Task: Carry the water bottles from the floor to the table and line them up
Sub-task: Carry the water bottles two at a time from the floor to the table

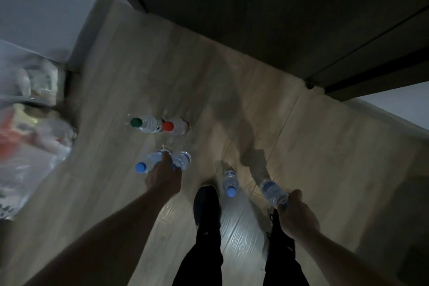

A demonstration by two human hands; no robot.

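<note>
Six clear plastic bottles on the wooden floor: green-capped bottle [145, 123] touching red-capped bottle [175, 125]; nearer, two blue-capped bottles [148, 163] together; another blue-capped bottle [230, 180] upright; last bottle [273, 190] tilted.

six water bottles [229, 182] — four blue-capped, one green-capped [145, 123], one red-capped [175, 125], two hands [163, 178]

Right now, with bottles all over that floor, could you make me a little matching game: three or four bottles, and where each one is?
Things:
1. green-capped bottle
2. red-capped bottle
3. bottle in the right hand
4. lone blue-capped bottle

Places:
A. beside the dark shoe
B. leftmost, far pair
C. gripped near its cap end
D. right of the green-capped one

Pairs: 1-B, 2-D, 3-C, 4-A
</note>
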